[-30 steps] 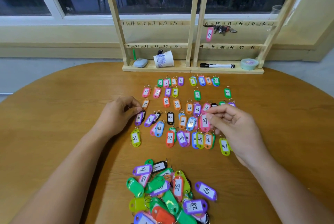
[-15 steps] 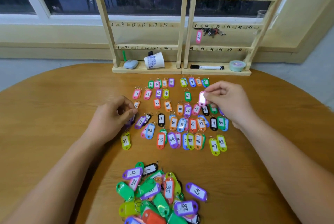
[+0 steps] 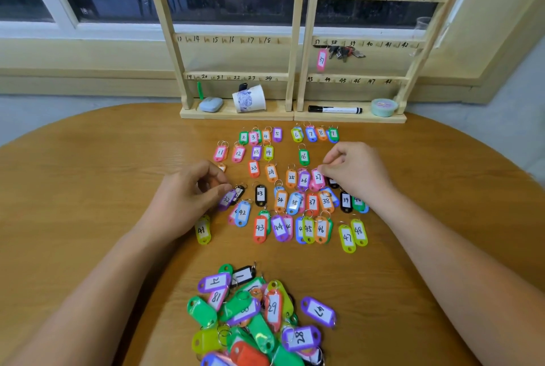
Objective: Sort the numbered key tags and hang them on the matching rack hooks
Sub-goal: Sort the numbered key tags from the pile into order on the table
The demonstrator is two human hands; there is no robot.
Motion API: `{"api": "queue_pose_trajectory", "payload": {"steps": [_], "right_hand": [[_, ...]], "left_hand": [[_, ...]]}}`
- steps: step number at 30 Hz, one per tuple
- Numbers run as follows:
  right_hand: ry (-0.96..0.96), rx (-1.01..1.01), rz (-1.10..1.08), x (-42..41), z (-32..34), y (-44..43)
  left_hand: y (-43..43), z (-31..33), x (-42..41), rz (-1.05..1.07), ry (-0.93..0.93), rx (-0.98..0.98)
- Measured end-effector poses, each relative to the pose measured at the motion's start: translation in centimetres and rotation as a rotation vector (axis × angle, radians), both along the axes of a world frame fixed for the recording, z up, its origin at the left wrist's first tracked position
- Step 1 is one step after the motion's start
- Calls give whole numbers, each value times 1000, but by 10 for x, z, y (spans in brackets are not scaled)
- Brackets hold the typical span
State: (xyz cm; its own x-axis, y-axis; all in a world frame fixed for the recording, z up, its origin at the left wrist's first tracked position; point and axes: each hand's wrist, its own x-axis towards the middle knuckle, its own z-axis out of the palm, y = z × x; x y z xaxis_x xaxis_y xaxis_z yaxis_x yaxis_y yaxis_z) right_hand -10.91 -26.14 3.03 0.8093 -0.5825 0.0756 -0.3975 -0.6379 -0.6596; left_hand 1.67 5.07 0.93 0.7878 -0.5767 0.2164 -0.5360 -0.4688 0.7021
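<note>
1. The right hand (image 3: 355, 175) has thumb and forefinger closed narrowly on the ring end of the pink plastic key tag marked 27 (image 3: 318, 179). Its other fingers are curled in.
2. That tag lies flat on the round wooden table (image 3: 88, 188), in the sorted rows, just left of the pinching fingertips. It sits between the purple plastic tag marked 26 (image 3: 303, 180) and a black tag (image 3: 333, 182) mostly hidden under the hand. Its long axis runs away from the person, ring end toward the pale wooden hook rack (image 3: 295, 76).
3. The left hand (image 3: 188, 197) is well apart from it, fingers curled, thumb tip at the upper end of the tilted purple plastic tag marked 32 (image 3: 226, 200). Whether it actually grips that tag cannot be told.
4. The right hand is plainly the nearer one for 27. Squaring the tag in its row would likely need only a small slide along its own axis.
5. Sorting looks well short of done. A loose heap of mixed coloured tags (image 3: 259, 315) waits close to the person, and the only tag seen hanging on the rack is a pink tag marked 37 (image 3: 322, 59).
</note>
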Motion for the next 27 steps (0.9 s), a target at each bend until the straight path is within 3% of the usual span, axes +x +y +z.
{"api": "queue_pose_trajectory", "payload": {"steps": [7, 12, 17, 27], "right_hand": [[-83, -51, 69, -27, 8, 3], [-127, 70, 156, -72, 5, 22], [-80, 139, 280, -116, -8, 50], [87, 32, 487, -175, -12, 85]], "left_hand": [[-1, 14, -21, -81, 58, -31], [10, 22, -45, -153, 105, -11], [32, 21, -68, -220, 134, 79], [71, 17, -88, -267, 130, 242]]}}
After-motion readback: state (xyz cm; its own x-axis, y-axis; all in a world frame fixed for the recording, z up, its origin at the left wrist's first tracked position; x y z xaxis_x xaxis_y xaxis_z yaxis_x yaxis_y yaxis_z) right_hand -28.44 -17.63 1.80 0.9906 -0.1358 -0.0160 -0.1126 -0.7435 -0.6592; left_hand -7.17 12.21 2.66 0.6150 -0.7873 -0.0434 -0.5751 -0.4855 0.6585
